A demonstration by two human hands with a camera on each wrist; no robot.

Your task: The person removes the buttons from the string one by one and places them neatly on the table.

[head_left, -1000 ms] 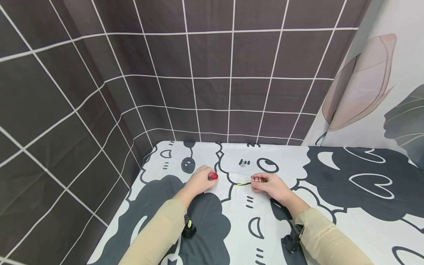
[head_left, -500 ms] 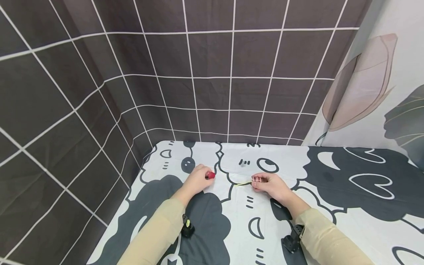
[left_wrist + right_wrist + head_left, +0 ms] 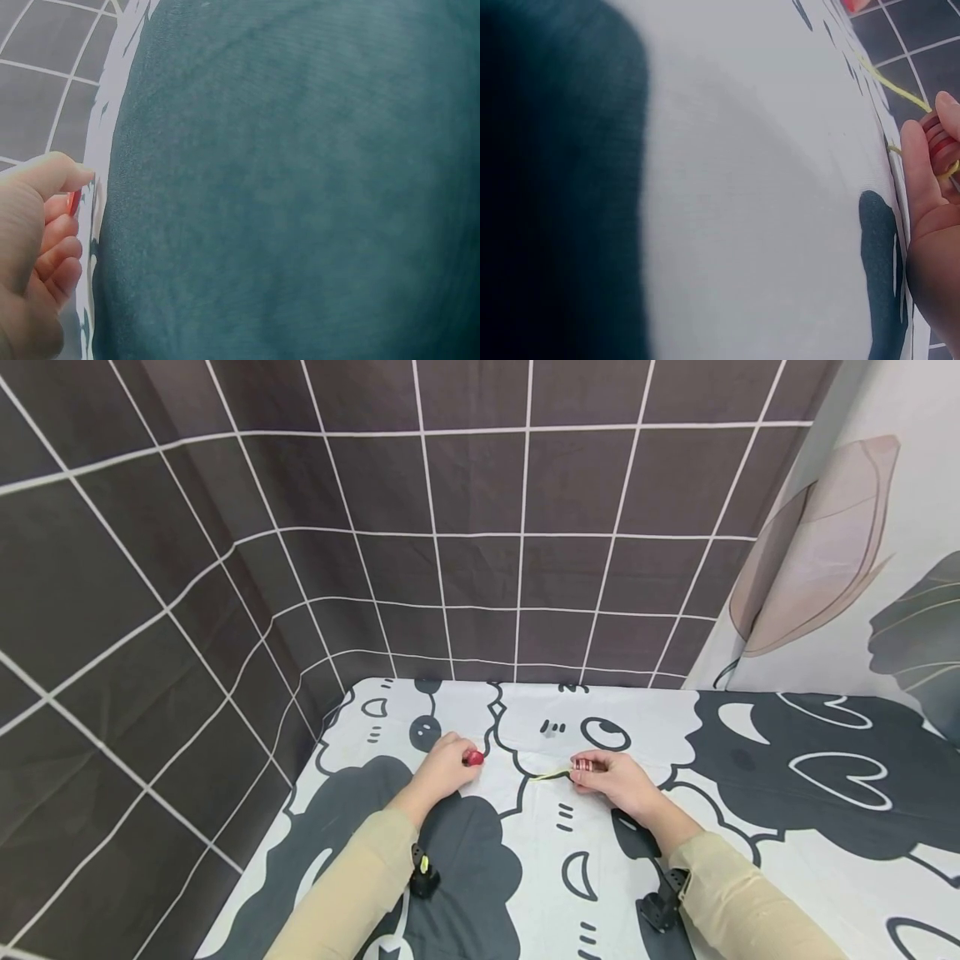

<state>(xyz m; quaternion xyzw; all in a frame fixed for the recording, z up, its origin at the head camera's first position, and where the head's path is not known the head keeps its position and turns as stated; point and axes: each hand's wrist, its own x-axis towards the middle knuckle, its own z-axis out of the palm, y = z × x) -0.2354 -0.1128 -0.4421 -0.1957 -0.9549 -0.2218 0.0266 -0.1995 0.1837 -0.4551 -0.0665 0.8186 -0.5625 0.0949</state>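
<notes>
Head view, just below centre: left hand (image 3: 442,767), fingers curled, has shifted slightly left with its pinched red piece (image 3: 474,758); right hand (image 3: 618,781), unmoved, pinches striped piece (image 3: 582,766), yellow cord (image 3: 551,775) trailing left. Gap slightly wider; judged: pieces handled separately.

No lettering can be read (a letter-like mark (image 3: 574,689) on the printed cloth (image 3: 825,893) is unclear)

sleeves (image 3: 348,881): pale beige | wrist cameras (image 3: 662,906): black | left camera (image 3: 424,883): yellow mark (image 3: 424,864)
</notes>
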